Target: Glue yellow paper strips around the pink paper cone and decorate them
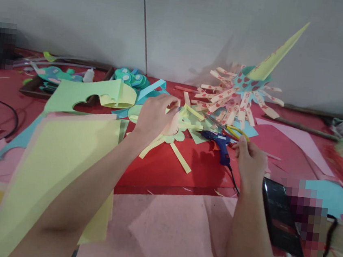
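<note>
My left hand (156, 114) is closed on a pale peach paper piece (172, 125), fingertips pinching its upper edge. Beneath that piece lies a light green scalloped paper shape (179, 136) with pale yellow strips (180, 158) spreading from it on a red sheet (155, 167). My right hand (251, 157) has its thumb and fingers closed at the handle of the yellow-handled scissors (236, 131), whose blades point left toward the paper shape. A blue glue gun (222, 145) lies between my hands, just left of the right one, its cord running down toward me.
A fringed paper piece with a tall yellow cone (277, 58) stands at the back right. Yellow sheets (73, 155) are stacked under my left forearm. A dark tray (28, 89) with cutouts lies back left. A black phone-like object (281, 217) is beside my right forearm.
</note>
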A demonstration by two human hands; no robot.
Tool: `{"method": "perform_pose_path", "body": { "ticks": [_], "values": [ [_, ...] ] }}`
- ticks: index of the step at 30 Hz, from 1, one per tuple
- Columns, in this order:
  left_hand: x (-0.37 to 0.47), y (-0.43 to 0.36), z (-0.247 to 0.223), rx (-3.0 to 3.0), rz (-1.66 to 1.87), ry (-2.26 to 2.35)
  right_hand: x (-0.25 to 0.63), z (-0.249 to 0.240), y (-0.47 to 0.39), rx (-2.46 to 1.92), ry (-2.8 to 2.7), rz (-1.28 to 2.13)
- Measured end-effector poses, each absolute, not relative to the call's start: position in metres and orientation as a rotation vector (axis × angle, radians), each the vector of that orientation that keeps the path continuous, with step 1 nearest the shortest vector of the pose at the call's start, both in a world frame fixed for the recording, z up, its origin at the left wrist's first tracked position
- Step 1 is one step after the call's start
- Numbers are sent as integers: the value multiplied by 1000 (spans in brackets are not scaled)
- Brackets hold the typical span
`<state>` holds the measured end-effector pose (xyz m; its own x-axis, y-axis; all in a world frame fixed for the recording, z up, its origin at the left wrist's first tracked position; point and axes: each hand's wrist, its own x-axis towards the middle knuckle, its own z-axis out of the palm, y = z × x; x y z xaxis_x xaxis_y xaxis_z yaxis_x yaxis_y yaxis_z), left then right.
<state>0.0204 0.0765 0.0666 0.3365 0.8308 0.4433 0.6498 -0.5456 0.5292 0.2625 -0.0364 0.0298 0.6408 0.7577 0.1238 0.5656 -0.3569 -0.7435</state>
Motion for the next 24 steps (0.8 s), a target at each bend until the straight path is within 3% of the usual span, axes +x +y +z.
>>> {"method": "perform_pose_path", "body": {
  "ticks": [3,6,14,24],
  "values": [
    [20,76,67,2323,1019,1326,274,26,-36,-2447,-1074,284],
    [20,76,68,2298,1026,1334,272,22,-34,-2558,-1134,433],
    [21,74,70,2325,1008,1331,264,11,-33,-2371,-1230,667],
    [21,73,73,2314,1012,1334,274,0,-29,-2324,-1027,506]
  ]
}}
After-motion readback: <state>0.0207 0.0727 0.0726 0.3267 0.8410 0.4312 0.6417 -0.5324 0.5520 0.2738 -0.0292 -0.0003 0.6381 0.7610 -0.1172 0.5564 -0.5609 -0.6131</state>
